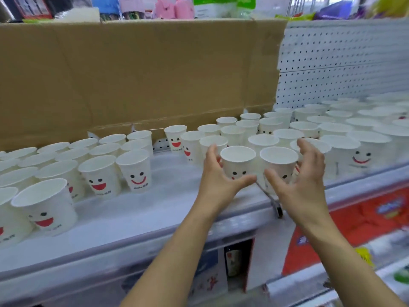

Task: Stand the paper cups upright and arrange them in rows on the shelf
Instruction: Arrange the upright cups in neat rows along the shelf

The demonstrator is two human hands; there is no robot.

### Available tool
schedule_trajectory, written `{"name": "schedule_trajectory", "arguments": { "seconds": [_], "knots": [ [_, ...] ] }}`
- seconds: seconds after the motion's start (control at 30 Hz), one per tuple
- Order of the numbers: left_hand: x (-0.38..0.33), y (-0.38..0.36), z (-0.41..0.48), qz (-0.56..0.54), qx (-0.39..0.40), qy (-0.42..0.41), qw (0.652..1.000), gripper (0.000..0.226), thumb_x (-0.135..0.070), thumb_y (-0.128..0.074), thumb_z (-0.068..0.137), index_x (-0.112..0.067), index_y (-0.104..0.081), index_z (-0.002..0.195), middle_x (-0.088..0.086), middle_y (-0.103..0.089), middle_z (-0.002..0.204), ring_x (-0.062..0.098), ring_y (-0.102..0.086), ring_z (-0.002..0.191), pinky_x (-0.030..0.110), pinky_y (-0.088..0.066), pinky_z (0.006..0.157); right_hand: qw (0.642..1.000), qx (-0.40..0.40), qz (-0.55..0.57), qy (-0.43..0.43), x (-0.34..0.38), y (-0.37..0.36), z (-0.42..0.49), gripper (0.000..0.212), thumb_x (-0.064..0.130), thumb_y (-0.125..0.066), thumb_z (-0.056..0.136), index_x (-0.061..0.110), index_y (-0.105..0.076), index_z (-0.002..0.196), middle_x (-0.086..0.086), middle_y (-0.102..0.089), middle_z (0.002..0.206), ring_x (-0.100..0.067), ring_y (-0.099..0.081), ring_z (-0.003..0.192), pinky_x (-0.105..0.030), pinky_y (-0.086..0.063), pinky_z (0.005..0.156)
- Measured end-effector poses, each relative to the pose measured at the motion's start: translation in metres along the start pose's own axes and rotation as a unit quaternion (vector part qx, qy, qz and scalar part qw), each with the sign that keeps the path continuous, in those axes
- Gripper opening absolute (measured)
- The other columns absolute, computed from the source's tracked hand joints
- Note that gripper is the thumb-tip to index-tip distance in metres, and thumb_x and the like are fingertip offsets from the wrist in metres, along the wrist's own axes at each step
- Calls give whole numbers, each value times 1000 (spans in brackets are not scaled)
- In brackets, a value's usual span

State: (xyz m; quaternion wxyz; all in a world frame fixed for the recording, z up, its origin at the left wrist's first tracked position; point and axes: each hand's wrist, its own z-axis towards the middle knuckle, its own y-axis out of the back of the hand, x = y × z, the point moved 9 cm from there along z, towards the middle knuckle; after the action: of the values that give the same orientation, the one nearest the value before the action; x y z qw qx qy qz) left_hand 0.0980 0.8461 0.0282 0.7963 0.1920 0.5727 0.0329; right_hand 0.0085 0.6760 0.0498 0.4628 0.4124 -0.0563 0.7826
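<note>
Between left hand [218, 176] and right hand [306, 182] stand two paper cups [238, 161]; both hands spread.

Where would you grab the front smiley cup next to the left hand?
Grip the side wall just below the rim, coming from the front left: thumb on the face side, fingers round the left. The paper cup stands upright, with a neighbouring cup close on its right and more cups behind, so only the shelf side on its left looks free.
</note>
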Motion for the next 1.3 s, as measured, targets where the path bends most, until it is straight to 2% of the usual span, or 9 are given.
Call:
{"name": "schedule_trajectory", "arguments": {
  "seconds": [0.23,0.43,0.57,0.7,0.87,0.97,1.03,1.13,1.3],
  "knots": [
    [-8,-4,5,2,-63,-13,998,92,-30,-87,66,-33,-34,141,-12,-48,138,10,-45,125,36,-43,105,997,50,-30,50,0,-9,12,84,20,-76,76,11,-31,145,-6,-36,144,-19,-31,133,-15,-20,105],
    [-5,61,-42,20,-132,-3,991,81,-34,-85,69,-39,-39,134,-28,-44,112,3,-45,109,18,-47,89,990,91,-83,67,7,-25,15,78,18,-75,76,12,-36,143,-10,-40,142,-21,-34,131,-36,-38,96],
    [9,137,-76,52,-220,11,974,83,-39,-83,69,-39,-37,137,-22,-45,119,8,-48,110,19,-50,83,994,70,-11,80,52,-33,0,79,19,-79,73,13,-39,140,-6,-43,131,-11,-39,116,-17,-32,87],
    [24,195,-98,114,-270,34,955,75,-36,-84,66,-38,-42,129,-17,-52,118,8,-51,106,26,-49,86,969,211,120,51,104,-99,-40,80,28,-80,73,26,-37,140,13,-43,128,-2,-41,112,-9,-34,87],
    [33,212,-105,141,-249,38,957,89,-41,-86,62,-32,-39,138,-12,-53,132,10,-51,118,36,-48,99,940,303,150,34,134,-159,-76,91,36,-80,74,29,-25,146,9,-35,149,-7,-33,134,-19,-32,105],
    [22,216,-118,200,-260,2,945,107,-56,-82,59,-30,-25,146,-13,-41,140,6,-38,130,29,-38,107,930,330,163,6,134,-164,-81,113,44,-84,67,36,-7,149,10,-22,156,-10,-33,135,-28,-35,109],
    [3,221,-133,244,-277,-64,927,92,-54,-76,68,-31,-31,145,-19,-40,135,-3,-33,128,18,-31,106,918,357,168,-21,130,-166,-82,117,36,-86,68,41,-1,149,9,-25,155,-8,-38,126,-25,-36,101],
    [-16,221,-132,317,-221,-144,911,50,-40,-66,85,-28,-54,132,-19,-51,124,-14,-37,117,9,-31,100,895,387,210,-68,122,-173,-81,115,22,-85,71,42,-5,151,8,-34,150,-8,-43,119,-24,-38,95],
    [-21,218,-101,444,-102,-169,874,21,-22,-68,89,-22,-74,108,-3,-72,95,20,-62,91,44,-51,78,900,380,203,-67,126,-178,-80,102,16,-83,72,35,-19,149,18,-33,139,-5,-39,118,-8,-39,75]
  ]
}}
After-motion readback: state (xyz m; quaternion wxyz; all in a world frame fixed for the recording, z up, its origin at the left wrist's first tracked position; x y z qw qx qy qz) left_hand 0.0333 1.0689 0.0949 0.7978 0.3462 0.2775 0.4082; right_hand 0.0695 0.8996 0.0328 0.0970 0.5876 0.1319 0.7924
